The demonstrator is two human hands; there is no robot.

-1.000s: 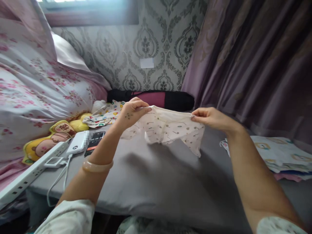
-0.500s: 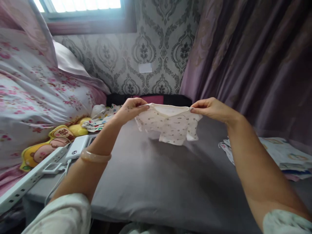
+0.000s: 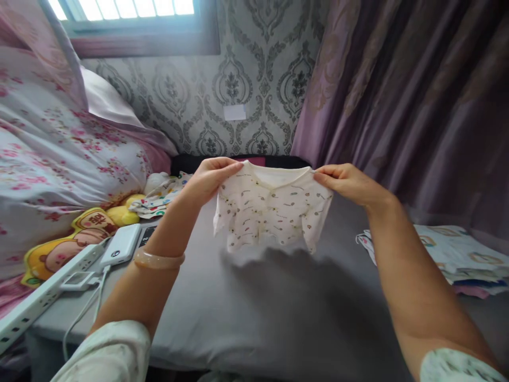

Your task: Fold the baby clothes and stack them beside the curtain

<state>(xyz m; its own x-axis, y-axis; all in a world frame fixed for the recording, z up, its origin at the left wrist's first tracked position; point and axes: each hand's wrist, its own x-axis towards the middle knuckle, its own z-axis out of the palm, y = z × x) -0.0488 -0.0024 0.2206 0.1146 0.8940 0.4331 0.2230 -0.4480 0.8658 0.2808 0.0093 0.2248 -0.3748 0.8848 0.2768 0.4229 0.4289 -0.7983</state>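
Note:
A small cream baby shirt point(image 3: 272, 207) with a scattered print hangs stretched between my two hands, above a grey-covered surface point(image 3: 238, 307). My left hand point(image 3: 212, 178) pinches it at one shoulder beside the neckline, thumb against fingers. At the opposite shoulder my right hand point(image 3: 344, 180) grips the cloth in the same way. The neck opening faces up, and both sleeves and the hem dangle free, casting a shadow below. A pale bangle point(image 3: 159, 260) circles my left forearm.
On the left lie a white power strip point(image 3: 51, 292), a white power bank point(image 3: 121, 245) with cables, a yellow pig cushion point(image 3: 67, 252) and crumpled printed cloth point(image 3: 159, 196). Folded clothes point(image 3: 461, 252) are stacked at the right. A purple curtain point(image 3: 377, 95) hangs behind them.
The baby shirt's body has swung down from a billowed, bunched shape and now hangs flatter, with its front print spread out. Both hands keep their hold at the shoulders.

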